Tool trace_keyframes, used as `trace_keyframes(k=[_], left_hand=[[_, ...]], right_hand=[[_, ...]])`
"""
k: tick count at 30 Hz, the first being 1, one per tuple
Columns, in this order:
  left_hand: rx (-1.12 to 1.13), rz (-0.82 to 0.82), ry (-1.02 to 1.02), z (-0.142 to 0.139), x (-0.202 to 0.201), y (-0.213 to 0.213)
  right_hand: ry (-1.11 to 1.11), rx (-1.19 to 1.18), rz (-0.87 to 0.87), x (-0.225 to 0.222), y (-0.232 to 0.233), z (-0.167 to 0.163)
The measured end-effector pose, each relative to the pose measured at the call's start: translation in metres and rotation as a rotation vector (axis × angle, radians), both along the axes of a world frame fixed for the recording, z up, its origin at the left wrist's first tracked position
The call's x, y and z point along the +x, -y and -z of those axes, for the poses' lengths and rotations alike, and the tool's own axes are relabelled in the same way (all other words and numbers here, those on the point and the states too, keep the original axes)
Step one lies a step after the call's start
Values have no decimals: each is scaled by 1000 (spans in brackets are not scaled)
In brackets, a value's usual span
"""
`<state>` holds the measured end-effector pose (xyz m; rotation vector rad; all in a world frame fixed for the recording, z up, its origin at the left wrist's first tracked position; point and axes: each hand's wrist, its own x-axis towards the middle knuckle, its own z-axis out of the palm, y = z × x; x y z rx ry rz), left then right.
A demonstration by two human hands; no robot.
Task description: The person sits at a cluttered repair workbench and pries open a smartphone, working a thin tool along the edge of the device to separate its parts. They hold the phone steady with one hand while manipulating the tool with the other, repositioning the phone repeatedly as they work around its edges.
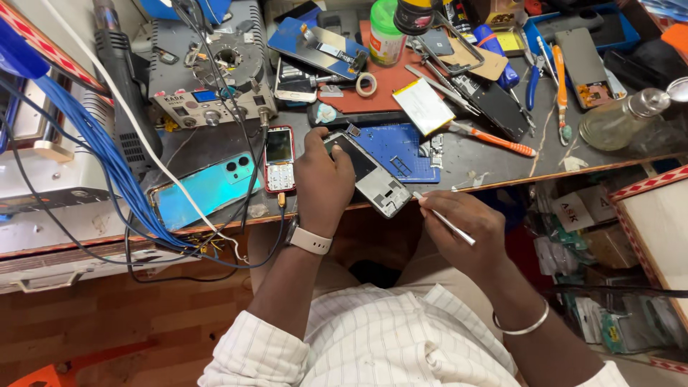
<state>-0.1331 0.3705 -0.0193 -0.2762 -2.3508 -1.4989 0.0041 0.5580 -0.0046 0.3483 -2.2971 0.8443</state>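
Our left hand point(324, 179) curls in a grip, pale watch on its wrist; our right hand point(462, 233) pinches closed, fingers bent, a bangle circling that forearm.

A small red keypad phone point(279, 159) lies on the bench with its upright screen lit pale; the grey station point(208, 100) behind it shows a small blue display. Under the bench at right, white labelled packets point(584, 210) sit beside a brown box point(611, 246); a green-lidded jar point(387, 32) with a pale label stands at the back.
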Motion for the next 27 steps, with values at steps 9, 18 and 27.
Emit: trace_keyframes(k=[9,18,27], left_hand=[[-1,-1,-8,1,-1,0],[-8,-9,14,0,-1,0],[7,5,19,-3,1,0]], right_hand=[[-18,-13,-5,1,1,-1],[-12,-8,-8,2,0,-1],[5,4,-1,3,0,-1]])
